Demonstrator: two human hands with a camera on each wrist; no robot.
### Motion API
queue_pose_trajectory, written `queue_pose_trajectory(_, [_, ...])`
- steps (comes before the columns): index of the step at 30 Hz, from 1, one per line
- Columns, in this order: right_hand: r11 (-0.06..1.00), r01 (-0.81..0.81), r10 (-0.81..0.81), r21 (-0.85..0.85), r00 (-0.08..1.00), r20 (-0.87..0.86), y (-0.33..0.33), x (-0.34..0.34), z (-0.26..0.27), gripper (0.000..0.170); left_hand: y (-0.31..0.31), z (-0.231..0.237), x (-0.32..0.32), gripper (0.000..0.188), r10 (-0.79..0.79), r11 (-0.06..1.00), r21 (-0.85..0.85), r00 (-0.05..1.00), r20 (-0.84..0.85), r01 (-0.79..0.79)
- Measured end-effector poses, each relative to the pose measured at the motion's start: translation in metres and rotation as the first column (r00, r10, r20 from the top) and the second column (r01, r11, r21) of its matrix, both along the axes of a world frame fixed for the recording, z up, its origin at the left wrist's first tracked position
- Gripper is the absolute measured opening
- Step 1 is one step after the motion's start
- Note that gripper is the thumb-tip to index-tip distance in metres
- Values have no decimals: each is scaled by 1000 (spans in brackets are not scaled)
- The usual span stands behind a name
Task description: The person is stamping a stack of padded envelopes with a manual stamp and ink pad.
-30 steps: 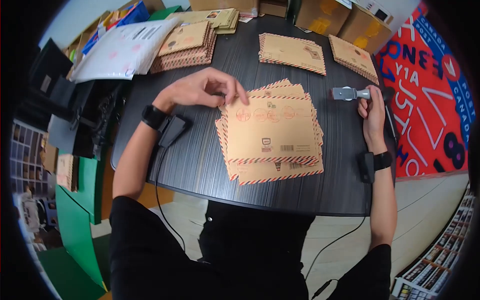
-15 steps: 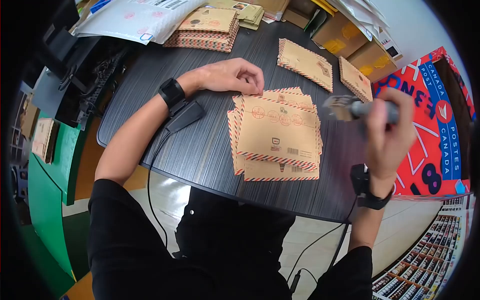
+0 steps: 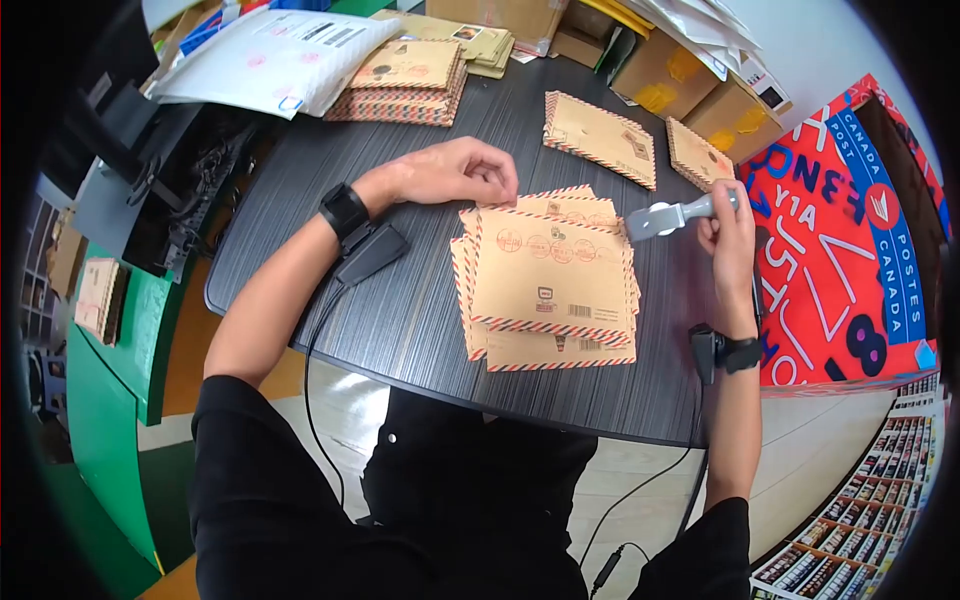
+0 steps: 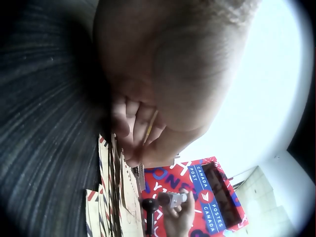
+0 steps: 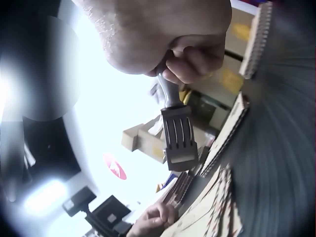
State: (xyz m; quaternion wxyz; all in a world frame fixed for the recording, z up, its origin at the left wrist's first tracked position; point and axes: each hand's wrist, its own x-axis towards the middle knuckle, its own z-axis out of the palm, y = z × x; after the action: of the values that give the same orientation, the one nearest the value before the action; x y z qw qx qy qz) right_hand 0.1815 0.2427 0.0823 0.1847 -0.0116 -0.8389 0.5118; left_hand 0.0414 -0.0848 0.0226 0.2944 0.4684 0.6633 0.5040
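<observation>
Tan rectangular paper envelopes (image 3: 550,275): diagonal red, dark and white edge stripes, red round marks
Grey long-handled stamp (image 3: 682,213): grey handle, silvery head
Dark grey flat tabletop (image 3: 400,320): fine paler streaks
Large red box (image 3: 868,265): blue band, white and dark blue lettering
White flat plastic parcel (image 3: 255,80): pink round marks, black barcode
Black cloth sleeves (image 3: 250,450): plain

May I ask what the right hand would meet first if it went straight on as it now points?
The right hand, stamp foremost, would likely reach the central envelope pile first, though its height is unclear.
</observation>
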Motion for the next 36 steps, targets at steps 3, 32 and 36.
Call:
queue_pose_trajectory(3, [896, 117, -108, -428, 993, 46, 37, -5, -21, 21, 2, 1, 0, 15, -7, 1000, 25, 998, 63, 5])
queue_pose_trajectory(32, [780, 37, -63, -625, 998, -20, 82, -2, -65, 21, 103, 17, -90, 23, 583, 691, -369, 781, -224, -621])
queue_pose_trajectory(36, [787, 34, -66, -616, 997, -29, 84, -1, -66, 21, 98, 21, -93, 20, 532, 733, -415, 834, -145, -539])
